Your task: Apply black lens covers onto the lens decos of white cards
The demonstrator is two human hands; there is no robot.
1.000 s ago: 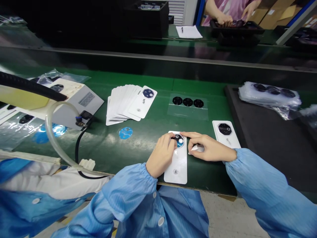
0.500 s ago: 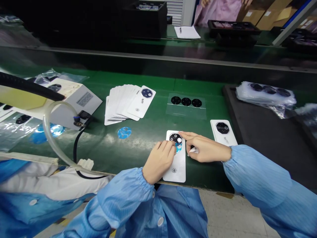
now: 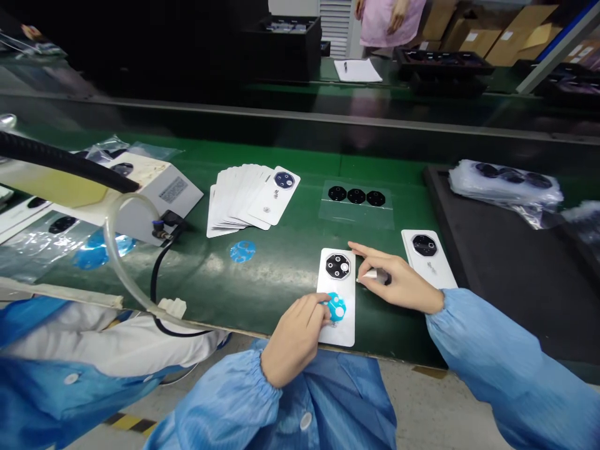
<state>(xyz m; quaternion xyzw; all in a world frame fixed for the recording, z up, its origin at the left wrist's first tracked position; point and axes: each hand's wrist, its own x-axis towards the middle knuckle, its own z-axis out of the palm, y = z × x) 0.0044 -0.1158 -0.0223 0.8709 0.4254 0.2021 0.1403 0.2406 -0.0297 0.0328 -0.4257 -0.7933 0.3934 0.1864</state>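
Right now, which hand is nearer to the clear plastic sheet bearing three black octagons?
Right. The right hand is just this side of the clear sheet; the left hand is farther, its fingers on a blue perforated film over the lower part of the white rectangular panel.

Held tool partly hidden, label illegible

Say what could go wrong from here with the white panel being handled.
The round blue film with cut-outs, pinched in the left hand, may cling to the flat white rounded-rectangular panel beneath it.
The pale, slim, pen-like tool in the right hand is close beside that panel and could scratch it.
The panel lies by the near edge of the smooth green tabletop, so a bump might nudge it off.
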